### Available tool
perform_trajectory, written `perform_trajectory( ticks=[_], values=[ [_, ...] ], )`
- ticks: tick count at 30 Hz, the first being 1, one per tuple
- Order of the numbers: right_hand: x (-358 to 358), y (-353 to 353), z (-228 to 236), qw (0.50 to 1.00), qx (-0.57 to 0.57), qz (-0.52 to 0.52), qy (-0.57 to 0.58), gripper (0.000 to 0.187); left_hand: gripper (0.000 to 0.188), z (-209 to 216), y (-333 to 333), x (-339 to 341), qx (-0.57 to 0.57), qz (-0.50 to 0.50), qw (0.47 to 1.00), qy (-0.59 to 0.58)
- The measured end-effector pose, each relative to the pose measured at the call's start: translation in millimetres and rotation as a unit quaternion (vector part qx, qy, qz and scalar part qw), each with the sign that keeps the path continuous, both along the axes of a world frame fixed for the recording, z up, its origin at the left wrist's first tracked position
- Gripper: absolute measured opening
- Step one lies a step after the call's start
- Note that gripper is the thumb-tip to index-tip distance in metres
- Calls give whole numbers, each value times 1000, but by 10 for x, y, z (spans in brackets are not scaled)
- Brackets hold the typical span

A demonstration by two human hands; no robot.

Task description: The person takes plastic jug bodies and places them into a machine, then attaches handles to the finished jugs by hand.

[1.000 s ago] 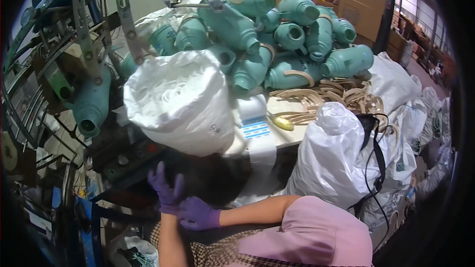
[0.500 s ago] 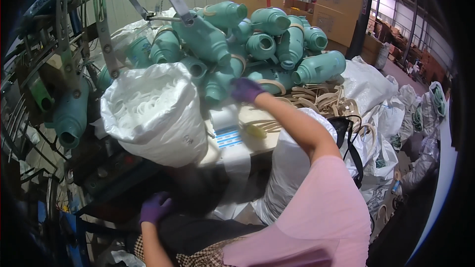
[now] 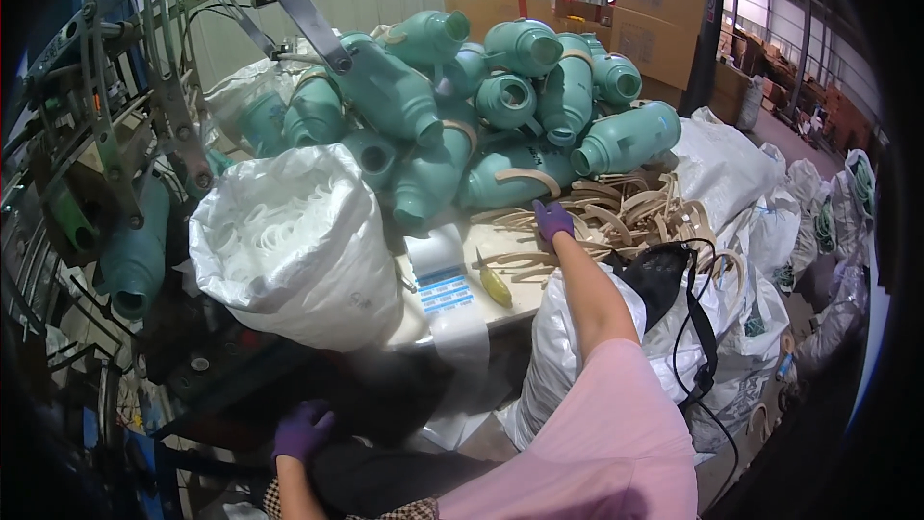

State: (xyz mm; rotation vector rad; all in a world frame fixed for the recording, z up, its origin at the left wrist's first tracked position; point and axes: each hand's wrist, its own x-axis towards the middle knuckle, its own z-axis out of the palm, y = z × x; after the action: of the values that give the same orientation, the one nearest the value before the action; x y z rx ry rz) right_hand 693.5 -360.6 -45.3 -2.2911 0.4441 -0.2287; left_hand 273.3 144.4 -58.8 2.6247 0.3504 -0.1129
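My right hand [image 3: 555,221], in a purple glove, reaches over the worktop to the near left edge of a pile of beige curved handles [image 3: 630,212]. Its fingers look slightly apart and touch or almost touch the handles; no held piece shows. Just beyond it lies a green plastic bottle-shaped shell [image 3: 515,173] with a beige handle along its side. More such green shells [image 3: 568,96] are heaped behind. My left hand [image 3: 303,430], also purple-gloved, hovers low at the left near my lap, fingers loosely spread with nothing visible in them.
A white sack [image 3: 298,279] of whitish rings stands at left. Beside it lie a strip of blue-printed labels [image 3: 446,294] and a yellow-handled tool [image 3: 495,284]. Metal linkage arms [image 3: 178,116] rise at far left. A black bag [image 3: 659,279] and white sacks [image 3: 722,164] crowd the right.
My right hand has moved right and nearer, from beside the green shells to the beige handles. My left hand has barely shifted. The whole view has tilted slightly.
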Motion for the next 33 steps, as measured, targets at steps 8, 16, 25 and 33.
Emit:
perform_trajectory(
  ticks=[8, 16, 25, 33],
  values=[
    [-124, 121, 649, 831, -80, -9, -551, 22, 41, -58, -20, 62, 4, -31, 999, -22],
    [-2096, 1854, 1514, 671, -316, 608, -284, 22, 50, 337, -463, -369, -350, 55, 869, -344],
    [-3936, 3195, 1378, 291, 114, 701, -641, 33, 10, 1135, -801, -1737, -493, 298, 707, -410],
    [-4227, 3277, 445, 640, 340, 677, 126, 31, 42, 1281, -538, -2087, -527, 164, 782, -291]
  ],
)
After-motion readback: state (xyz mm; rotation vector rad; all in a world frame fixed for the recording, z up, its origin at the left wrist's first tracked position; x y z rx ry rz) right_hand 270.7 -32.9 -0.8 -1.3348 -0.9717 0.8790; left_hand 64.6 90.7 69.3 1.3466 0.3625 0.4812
